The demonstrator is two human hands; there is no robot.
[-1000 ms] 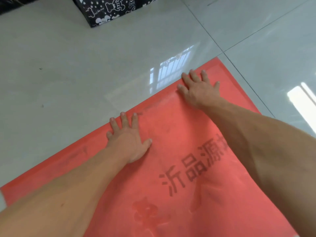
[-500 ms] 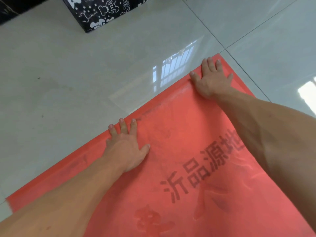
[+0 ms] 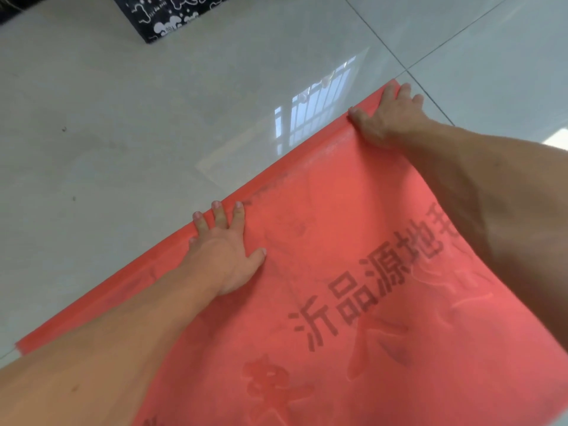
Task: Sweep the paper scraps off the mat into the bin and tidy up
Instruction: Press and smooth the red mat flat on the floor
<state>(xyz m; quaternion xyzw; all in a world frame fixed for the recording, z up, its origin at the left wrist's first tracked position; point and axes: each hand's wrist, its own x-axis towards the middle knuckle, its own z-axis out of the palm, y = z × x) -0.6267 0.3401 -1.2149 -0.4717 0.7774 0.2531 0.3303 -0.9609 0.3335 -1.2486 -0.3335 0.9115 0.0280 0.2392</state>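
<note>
Looking down first at the near stretch of the red mat (image 3: 338, 241), spreading wide over the lower view with dark printed characters across it and faint creases showing. Finding no paper scraps anywhere on the visible surface, so judging the sweeping part as done, or at least done for this stretch.

Moving further out: pressing down with the left hand (image 3: 226, 256) just inside the mat's far edge, fingers straight and spread, gripping nothing, fingertips reaching the edge itself. Reaching further still with the right hand (image 3: 388, 118), resting on the mat's far corner, thumb splayed along the edge, fingers looking straight rather than curled, though foreshortening at that corner is making this hard to be sure of.

Judging the step in hand as the tidying part: flattening or squaring the mat against the pale glossy tiled floor (image 3: 153, 133).

Beyond the mat: seeing only a few dark specks on the tiles, well apart from the edge, and a black box with white cartoon print (image 3: 172, 16) cut off at the top. Seeing no bin in view, so leaving the emptying of scraps unconfirmed.
</note>
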